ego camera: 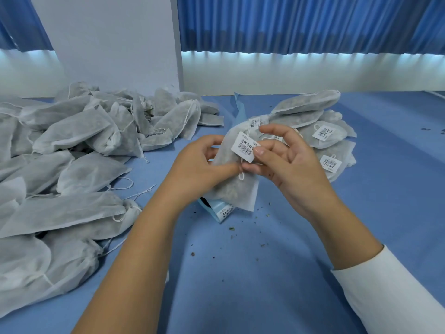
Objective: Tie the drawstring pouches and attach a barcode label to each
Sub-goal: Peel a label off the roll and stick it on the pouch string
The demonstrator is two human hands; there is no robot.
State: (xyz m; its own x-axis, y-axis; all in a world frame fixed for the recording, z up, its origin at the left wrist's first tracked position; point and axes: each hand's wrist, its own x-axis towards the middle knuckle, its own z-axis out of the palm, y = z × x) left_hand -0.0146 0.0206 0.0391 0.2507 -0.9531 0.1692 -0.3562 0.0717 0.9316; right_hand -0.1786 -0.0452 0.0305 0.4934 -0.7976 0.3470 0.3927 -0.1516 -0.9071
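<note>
Well, pouch (232, 189): it hung between both hands over the table (240, 273), long axis near upright, bottom end toward the person.
Left hand (199, 162): fingers curled on the pouch's left edge.
Right hand (289, 160): pinched the label (245, 147), the nearer hand to it.
Label: lay on the pouch's upper face.
String (241, 175): a loop dangled below the thumbs.

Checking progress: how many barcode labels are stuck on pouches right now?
4: a label on the held pouch, one just behind it, two on the right pile. Others may be hidden beneath.
</note>
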